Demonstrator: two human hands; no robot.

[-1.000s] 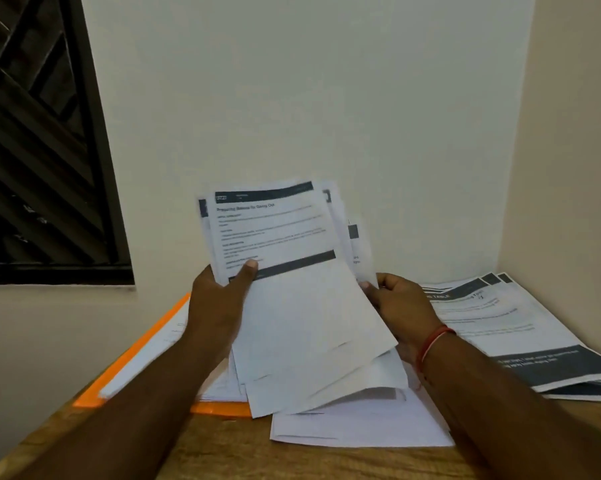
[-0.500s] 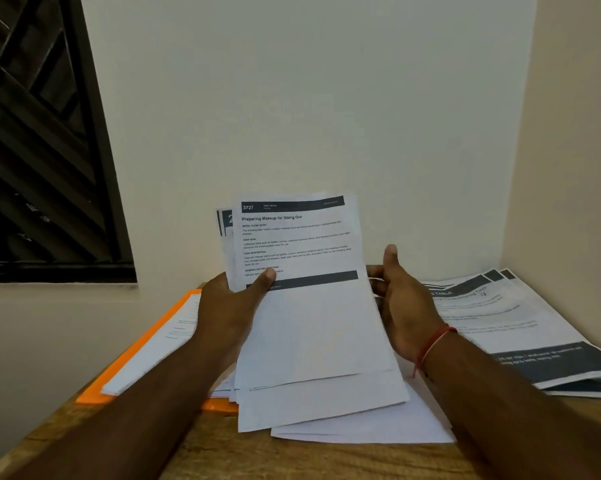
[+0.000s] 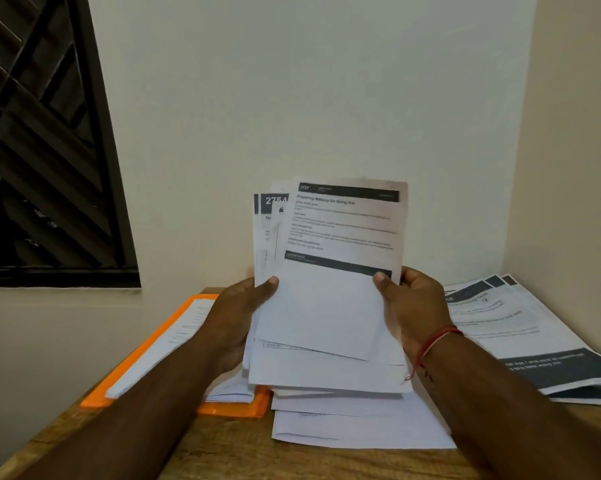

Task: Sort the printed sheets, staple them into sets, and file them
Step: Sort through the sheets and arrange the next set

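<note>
1. While the fanned printed sheets [image 3: 330,306] are held upright above the loose pile [image 3: 354,427] at 6 o'clock, their edges should be squared before stapling
2. The sheets are pinched at 9 o'clock by the left hand [image 3: 238,317] and at 3 o'clock by the right hand [image 3: 413,306]
3. Half a second ago the right hand was held open beside them

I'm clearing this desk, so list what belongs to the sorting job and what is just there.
Job: held sheets, in left hand and right hand; orange folder; loose sheets on table; printed pile at right.
Just there: window grille; red wrist thread.
</note>
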